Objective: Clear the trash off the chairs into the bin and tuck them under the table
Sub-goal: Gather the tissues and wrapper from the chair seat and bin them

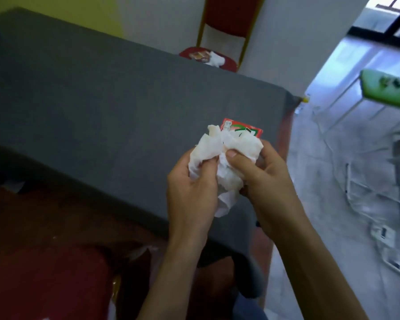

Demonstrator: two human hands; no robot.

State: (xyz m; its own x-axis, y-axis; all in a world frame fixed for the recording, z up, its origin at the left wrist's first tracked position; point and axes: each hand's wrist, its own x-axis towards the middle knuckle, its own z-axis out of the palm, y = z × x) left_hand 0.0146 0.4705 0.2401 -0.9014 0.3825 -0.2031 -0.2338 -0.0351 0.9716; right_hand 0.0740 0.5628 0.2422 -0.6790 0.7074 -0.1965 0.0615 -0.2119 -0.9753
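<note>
Both hands hold a wad of crumpled white tissue over the near right corner of the grey-covered table. My left hand grips its left side, and my right hand pinches its right side together with a red and green carton that sticks up behind the tissue. A red chair with a yellow frame stands at the table's far side, with a small carton and white tissue on its seat. Another red chair seat lies at the lower left, beside me.
A green chair seat on white legs stands at the right on the pale tiled floor. White chair frames crowd the floor at the far right. A white wall rises behind the table.
</note>
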